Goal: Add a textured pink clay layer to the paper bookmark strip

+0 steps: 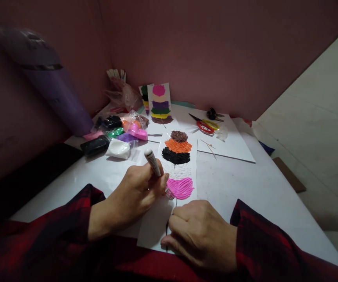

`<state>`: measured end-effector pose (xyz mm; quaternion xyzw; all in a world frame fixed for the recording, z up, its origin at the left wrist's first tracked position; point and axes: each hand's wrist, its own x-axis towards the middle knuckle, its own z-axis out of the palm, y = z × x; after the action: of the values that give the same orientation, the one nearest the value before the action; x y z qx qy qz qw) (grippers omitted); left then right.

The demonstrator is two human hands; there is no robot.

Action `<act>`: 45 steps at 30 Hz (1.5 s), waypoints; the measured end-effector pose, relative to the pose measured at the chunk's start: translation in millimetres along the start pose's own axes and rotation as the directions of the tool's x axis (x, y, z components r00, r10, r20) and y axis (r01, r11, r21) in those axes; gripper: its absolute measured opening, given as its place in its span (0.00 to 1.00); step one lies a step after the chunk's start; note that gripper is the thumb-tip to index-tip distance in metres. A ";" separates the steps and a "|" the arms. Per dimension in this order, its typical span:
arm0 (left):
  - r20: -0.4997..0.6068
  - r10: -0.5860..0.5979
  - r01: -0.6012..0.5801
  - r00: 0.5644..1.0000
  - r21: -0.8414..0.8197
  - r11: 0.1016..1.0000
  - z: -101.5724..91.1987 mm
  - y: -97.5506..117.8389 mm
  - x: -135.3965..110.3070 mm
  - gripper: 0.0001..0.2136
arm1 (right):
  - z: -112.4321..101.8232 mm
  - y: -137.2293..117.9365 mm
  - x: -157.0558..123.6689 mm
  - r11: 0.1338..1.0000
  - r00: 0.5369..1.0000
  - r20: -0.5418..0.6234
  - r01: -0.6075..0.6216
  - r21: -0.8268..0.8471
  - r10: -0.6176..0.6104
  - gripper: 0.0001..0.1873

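Note:
My left hand is closed around a fork-like tool with a pale, patterned handle that points up. Its metal end is at the left edge of a ridged pink clay band. That band lies on a white paper strip, below white, black, orange and brown clay bands. A dark line runs down the strip's middle. Resting on the strip's lower part is my right hand, with fingers curled under and thumb near the bottom edge. Whatever its fingers may hold is hidden.
Bagged clay lumps, including a white one and a black one, lie to the left. Finished-looking striped card leans at the back. Scissors and thin sticks lie on a white board. A purple bottle stands far left.

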<state>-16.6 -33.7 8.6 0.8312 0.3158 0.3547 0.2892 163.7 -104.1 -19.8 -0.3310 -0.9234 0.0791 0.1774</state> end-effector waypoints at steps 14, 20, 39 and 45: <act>0.007 -0.016 0.015 1.000 0.090 0.996 -8.9 -0.8 -0.5 0.10 | 1.2 0.7 -0.7 1.000 1.000 0.005 0.010 -0.017 -0.010 0.22; -0.044 0.041 -0.035 0.998 0.137 0.990 -10.6 3.2 -0.1 0.09 | 0.6 0.7 -0.5 1.000 1.000 0.014 0.008 -0.014 -0.008 0.22; 0.010 0.008 -0.008 1.000 0.077 0.997 -8.7 -0.5 -0.9 0.09 | 1.3 0.5 -0.2 1.000 1.000 0.015 0.011 -0.021 -0.010 0.22; -0.015 0.072 -0.067 0.997 0.207 0.976 -9.6 1.6 0.1 0.10 | 1.7 1.5 -0.9 1.000 1.000 0.015 0.015 -0.024 -0.015 0.21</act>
<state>-23.5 -32.2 15.3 0.8632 0.3249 0.3393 0.1850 164.6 -103.5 -22.0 -0.3254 -0.9281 0.0691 0.1670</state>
